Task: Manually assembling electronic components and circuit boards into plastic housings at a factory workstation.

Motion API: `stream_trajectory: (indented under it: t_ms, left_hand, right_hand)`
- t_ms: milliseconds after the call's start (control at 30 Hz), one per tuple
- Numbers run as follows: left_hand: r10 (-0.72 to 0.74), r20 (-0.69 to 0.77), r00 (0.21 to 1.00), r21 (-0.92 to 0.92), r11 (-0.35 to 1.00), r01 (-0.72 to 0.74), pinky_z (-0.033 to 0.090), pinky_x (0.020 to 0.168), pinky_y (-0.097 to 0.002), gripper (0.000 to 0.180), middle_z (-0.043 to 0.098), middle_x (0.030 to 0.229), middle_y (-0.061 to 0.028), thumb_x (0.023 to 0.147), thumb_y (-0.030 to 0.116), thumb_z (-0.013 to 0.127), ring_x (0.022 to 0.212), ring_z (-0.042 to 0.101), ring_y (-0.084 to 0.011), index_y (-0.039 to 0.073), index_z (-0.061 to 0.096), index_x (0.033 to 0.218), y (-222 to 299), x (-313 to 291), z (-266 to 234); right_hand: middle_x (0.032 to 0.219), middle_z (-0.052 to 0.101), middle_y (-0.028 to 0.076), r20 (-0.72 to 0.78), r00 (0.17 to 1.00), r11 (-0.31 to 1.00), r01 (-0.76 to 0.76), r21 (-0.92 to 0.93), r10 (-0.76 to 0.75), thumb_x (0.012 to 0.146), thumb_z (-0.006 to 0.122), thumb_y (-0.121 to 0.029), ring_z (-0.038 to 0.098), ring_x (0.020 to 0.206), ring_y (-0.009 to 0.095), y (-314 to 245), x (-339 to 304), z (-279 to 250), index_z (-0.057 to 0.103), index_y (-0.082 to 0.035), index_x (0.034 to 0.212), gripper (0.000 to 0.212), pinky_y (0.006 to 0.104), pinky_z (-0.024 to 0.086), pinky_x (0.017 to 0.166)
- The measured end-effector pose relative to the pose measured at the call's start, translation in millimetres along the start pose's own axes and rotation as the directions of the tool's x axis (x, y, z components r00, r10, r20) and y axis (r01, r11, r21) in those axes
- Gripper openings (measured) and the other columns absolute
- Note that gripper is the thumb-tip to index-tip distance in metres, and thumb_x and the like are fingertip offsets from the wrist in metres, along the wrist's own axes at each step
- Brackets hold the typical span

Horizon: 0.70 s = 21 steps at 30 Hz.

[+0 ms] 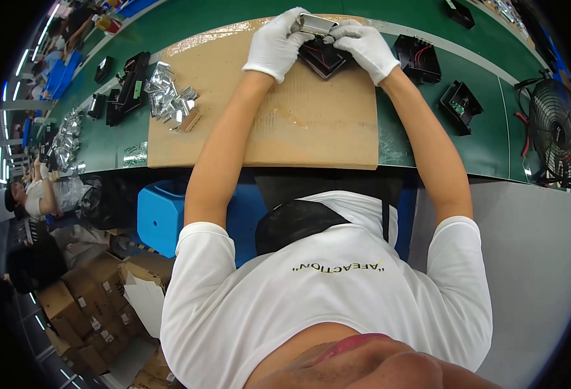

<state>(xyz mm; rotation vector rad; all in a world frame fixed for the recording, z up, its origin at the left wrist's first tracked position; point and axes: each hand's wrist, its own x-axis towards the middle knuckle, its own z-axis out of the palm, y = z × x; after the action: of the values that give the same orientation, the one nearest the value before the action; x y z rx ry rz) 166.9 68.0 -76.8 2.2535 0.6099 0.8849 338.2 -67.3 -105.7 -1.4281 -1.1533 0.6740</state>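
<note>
Both my hands wear white gloves and meet at the far edge of a brown cardboard sheet. A shiny silver metal piece is pinched between the fingers of my left hand and my right hand. Just below it, a black plastic housing with red wires inside rests on the cardboard. The fingers partly cover its far side, so I cannot tell whether the metal piece touches it.
Loose silver metal pieces are heaped on the cardboard's left part. Black housings lie farther left. To the right are a wired black housing, another with a green board and a fan. A blue stool stands below the bench.
</note>
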Motion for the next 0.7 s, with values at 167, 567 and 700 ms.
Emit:
stream_trajectory:
  t_ms: [167,567,700]
  left_hand:
    - [-0.024,0.071,0.997,-0.052,0.998,0.028,0.055,0.076,-0.0317,0.048,0.072,0.099,-0.0084,0.084,0.002,0.072,0.076,0.064,-0.0228,0.005,0.067,0.132,-3,-4,2]
    - [-0.105,0.183,0.977,-0.073,0.99,0.12,0.056,0.083,-0.0345,0.064,0.073,0.108,-0.013,0.083,0.011,0.078,0.085,0.067,-0.0287,0.004,0.058,0.144,0,-9,-4]
    - [-0.305,0.305,0.902,-0.023,0.945,0.327,0.057,0.088,-0.0336,0.072,0.076,0.111,-0.0102,0.078,0.02,0.083,0.092,0.071,-0.0276,0.006,0.058,0.144,22,-11,-13]
  right_hand:
    - [0.114,0.074,0.006,-0.11,0.986,0.967,0.1,-0.235,-0.128,0.084,0.071,-0.009,0.069,0.099,0.02,-1,-5,13,0.077,-0.005,0.112,0.029,0.0274,0.054,0.092]
    - [0.104,0.075,0.005,0.062,0.634,0.372,0.526,-0.765,-0.771,0.077,0.072,-0.005,0.071,0.092,0.023,-39,-6,17,0.073,-0.01,0.114,0.037,0.0304,0.057,0.081]
    - [0.101,0.075,0.005,0.139,0.849,0.335,0.345,-0.877,-0.51,0.074,0.073,-0.009,0.07,0.088,0.026,-60,-24,-1,0.072,-0.013,0.115,0.042,0.0343,0.057,0.077]
